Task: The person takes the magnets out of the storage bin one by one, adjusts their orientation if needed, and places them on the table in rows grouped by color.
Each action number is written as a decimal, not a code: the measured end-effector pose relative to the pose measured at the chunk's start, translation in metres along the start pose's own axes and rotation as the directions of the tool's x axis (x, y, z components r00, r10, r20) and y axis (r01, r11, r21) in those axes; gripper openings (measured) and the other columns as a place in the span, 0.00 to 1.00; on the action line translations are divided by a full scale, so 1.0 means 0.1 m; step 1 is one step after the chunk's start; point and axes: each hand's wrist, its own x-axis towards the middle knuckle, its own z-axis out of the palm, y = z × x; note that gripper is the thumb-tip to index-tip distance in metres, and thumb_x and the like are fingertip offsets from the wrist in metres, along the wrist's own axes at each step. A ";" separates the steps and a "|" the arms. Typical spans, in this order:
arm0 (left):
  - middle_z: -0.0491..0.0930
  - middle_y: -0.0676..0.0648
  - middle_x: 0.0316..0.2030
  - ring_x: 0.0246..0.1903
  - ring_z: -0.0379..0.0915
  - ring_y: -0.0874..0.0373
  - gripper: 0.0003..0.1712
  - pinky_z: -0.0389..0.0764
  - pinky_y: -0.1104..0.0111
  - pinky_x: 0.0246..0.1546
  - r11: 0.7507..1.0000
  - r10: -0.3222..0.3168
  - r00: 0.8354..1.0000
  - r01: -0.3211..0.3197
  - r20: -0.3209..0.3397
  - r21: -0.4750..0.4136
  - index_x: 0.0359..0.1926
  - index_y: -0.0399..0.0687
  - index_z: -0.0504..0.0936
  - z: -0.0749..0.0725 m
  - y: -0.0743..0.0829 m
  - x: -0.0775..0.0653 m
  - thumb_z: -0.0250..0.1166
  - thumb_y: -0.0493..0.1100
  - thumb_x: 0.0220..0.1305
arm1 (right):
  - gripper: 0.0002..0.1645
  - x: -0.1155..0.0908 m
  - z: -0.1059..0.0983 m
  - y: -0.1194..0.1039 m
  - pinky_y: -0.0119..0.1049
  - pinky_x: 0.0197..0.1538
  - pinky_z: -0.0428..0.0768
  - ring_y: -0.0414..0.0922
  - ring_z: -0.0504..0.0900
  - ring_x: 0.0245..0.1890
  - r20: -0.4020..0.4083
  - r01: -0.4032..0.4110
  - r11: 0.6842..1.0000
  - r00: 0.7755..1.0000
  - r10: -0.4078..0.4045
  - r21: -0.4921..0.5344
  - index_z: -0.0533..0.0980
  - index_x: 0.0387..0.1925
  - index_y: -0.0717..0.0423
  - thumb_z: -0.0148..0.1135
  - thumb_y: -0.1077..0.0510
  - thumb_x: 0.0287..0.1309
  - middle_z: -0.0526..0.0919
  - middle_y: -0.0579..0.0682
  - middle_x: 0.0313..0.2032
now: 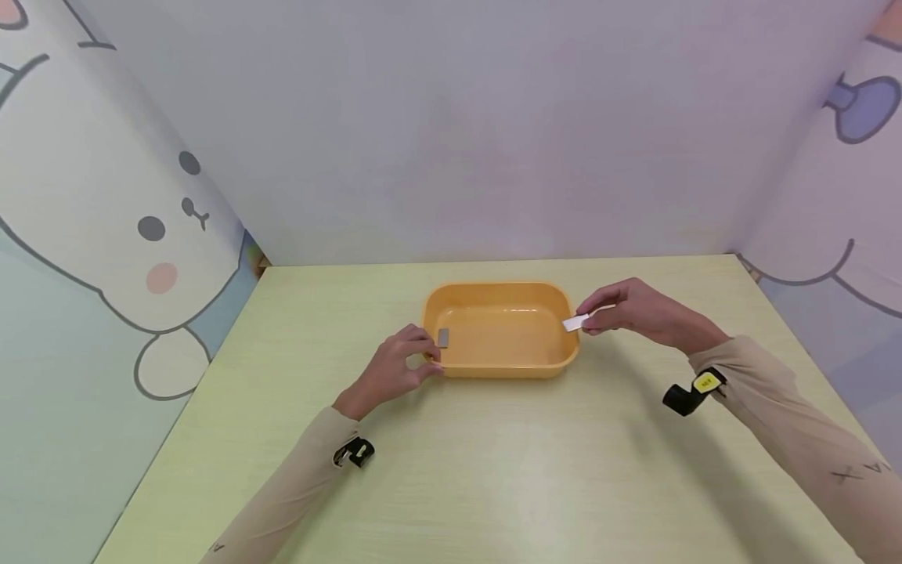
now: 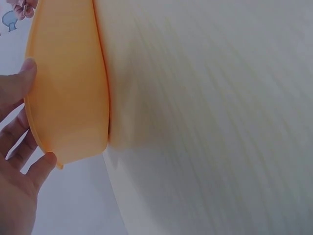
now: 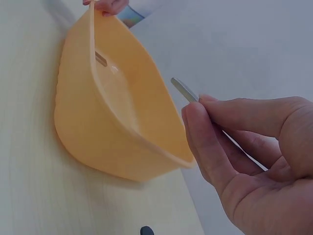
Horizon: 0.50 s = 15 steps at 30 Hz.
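Observation:
An orange plastic basin (image 1: 500,371) stands on the table. My left hand (image 1: 402,364) holds its left rim near the front corner, fingers over the edge and thumb outside. Inside the basin, by that hand, lies a small grey rectangular piece (image 1: 443,338). Over the right rim, my right hand (image 1: 630,313) pinches a small, flat, whitish rectangular piece (image 1: 575,322) between thumb and fingers. Seen edge-on in the right wrist view, this piece (image 3: 184,89) looks thin and metallic, and its tip points toward the basin (image 3: 112,132).
The pale wooden table (image 1: 507,462) meets a plain light wall (image 1: 493,141) behind the basin. Side walls with cartoon prints (image 1: 99,211) flank it. Black wrist cameras are strapped to both sleeves, one (image 1: 694,392) on the right.

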 end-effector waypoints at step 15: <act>0.77 0.54 0.34 0.37 0.70 0.61 0.08 0.74 0.66 0.37 1.000 0.026 1.000 -0.026 -0.014 0.000 0.28 0.50 0.82 0.00 0.00 0.00 0.75 0.42 0.49 | 0.14 -0.08 -0.06 0.09 0.38 0.48 0.78 0.47 0.83 0.39 0.032 0.039 0.995 0.999 -0.042 0.088 0.79 0.44 0.66 0.65 0.65 0.56 0.84 0.54 0.39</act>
